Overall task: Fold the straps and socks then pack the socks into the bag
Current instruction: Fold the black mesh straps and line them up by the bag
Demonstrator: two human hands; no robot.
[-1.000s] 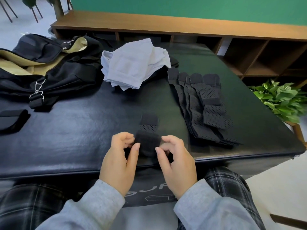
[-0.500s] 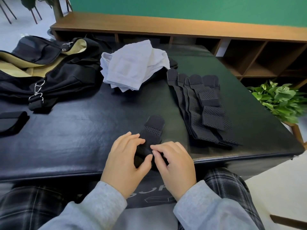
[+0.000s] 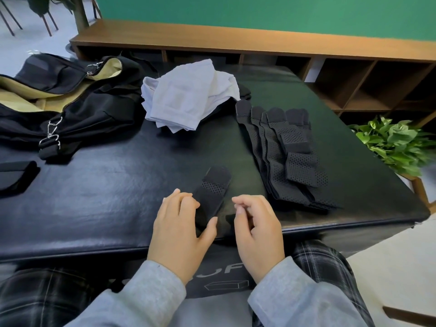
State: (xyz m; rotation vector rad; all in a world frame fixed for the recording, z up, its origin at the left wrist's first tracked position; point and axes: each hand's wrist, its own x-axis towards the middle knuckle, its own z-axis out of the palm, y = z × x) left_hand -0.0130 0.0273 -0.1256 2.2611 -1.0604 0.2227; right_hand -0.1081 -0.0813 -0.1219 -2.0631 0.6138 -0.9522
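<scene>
Black table (image 3: 99, 208), left hand (image 3: 179, 230) on strap (image 3: 212, 192)

Blk perforated straps (image 3: 292, 152), pale grey socks (image 3: 184, 97), blk bag (image 3: 77, 109) w/ tan lining.

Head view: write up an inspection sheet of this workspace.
Surface: black padded table.
Job's things: one folded strap near the front edge; pile of straps to its right; pale socks heaped behind; open black bag far left.
Clutter: black band at the left edge.
Hands: left hand touches the folded strap; right hand loosely curled, holding nothing.
Cables: nothing seen.
Surroundings: wooden shelf, green wall, plant.
</scene>
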